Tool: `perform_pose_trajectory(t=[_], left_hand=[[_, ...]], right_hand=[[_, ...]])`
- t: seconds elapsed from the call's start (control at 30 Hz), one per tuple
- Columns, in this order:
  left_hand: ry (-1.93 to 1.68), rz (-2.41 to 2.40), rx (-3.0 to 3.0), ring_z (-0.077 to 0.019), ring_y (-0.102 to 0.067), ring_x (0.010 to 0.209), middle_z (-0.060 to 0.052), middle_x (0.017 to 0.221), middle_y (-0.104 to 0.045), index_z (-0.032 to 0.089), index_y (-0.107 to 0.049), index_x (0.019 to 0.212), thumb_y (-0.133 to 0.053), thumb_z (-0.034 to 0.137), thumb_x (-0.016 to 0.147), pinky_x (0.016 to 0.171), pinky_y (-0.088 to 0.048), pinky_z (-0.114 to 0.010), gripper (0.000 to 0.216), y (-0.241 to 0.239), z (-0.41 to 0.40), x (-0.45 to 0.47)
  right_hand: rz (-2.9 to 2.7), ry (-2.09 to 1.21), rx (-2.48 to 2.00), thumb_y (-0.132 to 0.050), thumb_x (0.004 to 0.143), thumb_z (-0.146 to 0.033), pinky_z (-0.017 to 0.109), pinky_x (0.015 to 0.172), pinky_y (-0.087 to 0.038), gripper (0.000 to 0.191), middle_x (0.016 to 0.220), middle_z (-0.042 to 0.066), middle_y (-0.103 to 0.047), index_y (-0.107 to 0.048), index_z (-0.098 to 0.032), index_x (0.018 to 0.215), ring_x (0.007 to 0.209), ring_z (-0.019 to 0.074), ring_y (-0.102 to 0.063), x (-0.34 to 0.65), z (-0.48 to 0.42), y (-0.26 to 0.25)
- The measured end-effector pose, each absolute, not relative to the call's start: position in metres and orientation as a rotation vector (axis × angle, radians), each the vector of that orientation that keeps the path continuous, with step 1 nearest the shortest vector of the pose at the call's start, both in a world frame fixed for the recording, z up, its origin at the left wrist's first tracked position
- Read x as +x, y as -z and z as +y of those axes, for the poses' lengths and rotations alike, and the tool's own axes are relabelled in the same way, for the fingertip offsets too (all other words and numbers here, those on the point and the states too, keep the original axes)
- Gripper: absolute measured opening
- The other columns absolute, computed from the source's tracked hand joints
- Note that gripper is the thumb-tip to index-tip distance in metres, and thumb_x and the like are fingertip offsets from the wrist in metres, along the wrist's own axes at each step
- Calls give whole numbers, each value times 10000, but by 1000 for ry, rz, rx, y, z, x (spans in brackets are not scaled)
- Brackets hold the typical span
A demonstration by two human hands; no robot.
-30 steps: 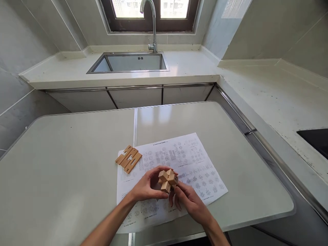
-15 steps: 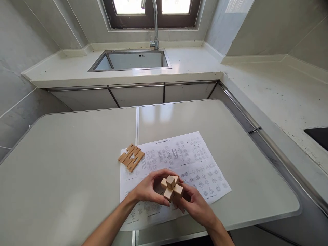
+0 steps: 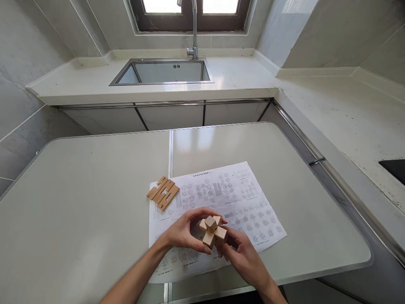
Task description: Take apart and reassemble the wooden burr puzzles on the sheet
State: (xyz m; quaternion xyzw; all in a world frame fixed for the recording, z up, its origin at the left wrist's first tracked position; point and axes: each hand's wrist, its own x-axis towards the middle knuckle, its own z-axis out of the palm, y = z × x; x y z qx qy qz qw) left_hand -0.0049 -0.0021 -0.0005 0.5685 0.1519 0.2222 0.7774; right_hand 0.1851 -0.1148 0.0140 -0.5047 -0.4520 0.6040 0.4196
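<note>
Jutting out in several directions, the block ends of the wooden puzzle [image 3: 212,231] show between both hands, above the lower half of a printed sheet [image 3: 218,204]. The left hand's [image 3: 185,230] grip is a broad arch around it, thumb on the near side, fingers over the far side; the right hand's [image 3: 242,255] is narrower, holding it from the right and below, though its fingertips are partly hidden, so the exact contact is hard to tell. The step in hand seems to be handling the joined blocks; a next move would call for a steady hold on one side while the other shifts. Near the hands, notched slats [image 3: 159,196] overlap the sheet's left corner on the table [image 3: 79,198]. Beyond stand a sink [image 3: 164,83] and faucet [image 3: 195,33].
</note>
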Motion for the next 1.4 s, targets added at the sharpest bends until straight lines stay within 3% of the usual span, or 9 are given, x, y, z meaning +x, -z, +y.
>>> perform_pose_trajectory(t=[0.2,0.43,0.53,0.67,0.9,1.07,1.23,1.4], left_hand=[[-514,387,1323,-343,-682,1244,-138,1330,-732,249,-679,1362,-1025,250,611,1061,-533,-450,827,3,-4,-5],[-560,465,1404,-338,-686,1189,-111,1236,-754,233,-727,1283,-1046,319,548,1047,-522,-432,806,6,-3,-7],[-603,464,1440,-326,-688,1180,-101,1242,-746,246,-710,1292,-1039,268,563,1044,-523,-428,800,6,-6,-5],[-672,471,1455,-316,-693,1166,-97,1241,-741,252,-693,1289,-1027,241,584,1047,-525,-437,781,5,-11,0],[-726,496,1465,-299,-704,1103,-86,1200,-751,240,-680,1244,-1023,233,582,1008,-535,-423,745,1,-15,5],[-772,511,1483,-294,-706,1090,-75,1181,-751,243,-664,1220,-1024,219,575,1005,-528,-409,739,-1,-17,6],[-800,529,1512,-293,-702,1078,-74,1174,-750,241,-659,1221,-1021,235,580,1004,-520,-411,736,2,-18,7],[-799,536,1494,-294,-698,1093,-72,1181,-745,248,-659,1245,-1020,231,578,998,-524,-400,759,6,-18,5]], right_hand=[[-1111,-1429,-1367,-644,1004,-562,280,595,-402,387,726,11,-562,-731,-188,954,653,166,-475,184,-118,-10],[-1102,-1322,-1443,-641,1007,-547,297,624,-483,399,815,53,-676,-773,-213,1180,701,210,-566,177,-124,-5],[-1074,-1241,-1484,-637,1014,-522,303,677,-524,383,968,80,-732,-759,-225,1222,782,223,-625,177,-125,-1],[-989,-1221,-1497,-674,985,-540,310,694,-555,404,1051,99,-754,-742,-222,1224,836,240,-666,178,-125,2],[-847,-1300,-1440,-707,950,-588,294,632,-558,431,823,52,-703,-734,-198,1130,690,200,-623,173,-122,-5],[-752,-1289,-1424,-719,940,-592,314,681,-596,450,1007,108,-754,-716,-197,1156,869,261,-708,165,-123,0],[-698,-1280,-1429,-718,940,-596,306,661,-590,439,989,84,-762,-702,-216,1159,775,224,-696,161,-124,4],[-711,-1386,-1310,-748,927,-581,349,766,-613,425,1059,94,-759,-676,-235,1164,884,256,-726,164,-121,-1]])
